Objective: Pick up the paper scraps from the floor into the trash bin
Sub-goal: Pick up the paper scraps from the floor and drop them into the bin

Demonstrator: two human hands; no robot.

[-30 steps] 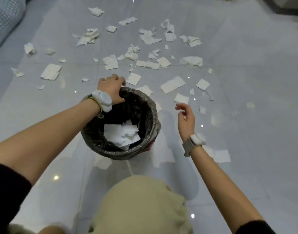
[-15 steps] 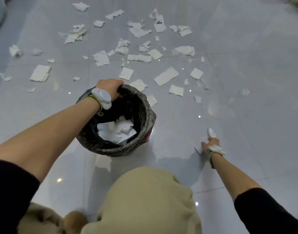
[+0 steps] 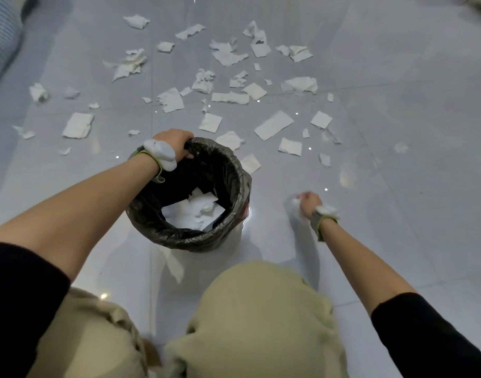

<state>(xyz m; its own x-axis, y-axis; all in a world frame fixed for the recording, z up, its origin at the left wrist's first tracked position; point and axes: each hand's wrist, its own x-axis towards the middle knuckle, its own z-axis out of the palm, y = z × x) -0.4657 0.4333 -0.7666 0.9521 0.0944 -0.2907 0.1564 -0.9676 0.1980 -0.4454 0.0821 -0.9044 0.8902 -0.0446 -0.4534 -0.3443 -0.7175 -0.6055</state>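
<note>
A round trash bin [image 3: 235, 184] lined with a black bag stands on the grey tiled floor in front of my knees. White scraps lie inside it. My left hand [image 3: 171, 143] grips the far left of its rim. To the right of the bin, my right hand [image 3: 309, 203] is closed into a fist on white paper scraps [image 3: 296, 207], low over the floor and blurred. Several torn white scraps lie scattered beyond the bin, among them a long strip [image 3: 273, 125] and a square piece [image 3: 290, 146].
My beige-trousered knees [image 3: 250, 317] fill the bottom of the view. One scrap [image 3: 173, 264] lies near the bin's base by my knees. A striped blue cushion or sofa edge [image 3: 2, 42] sits at the far left. The floor is glossy.
My right hand went from open beside the bin down to the floor on the right, closed on scraps there, and now has lifted them slightly toward the bin. My left hand stayed on the rim.
</note>
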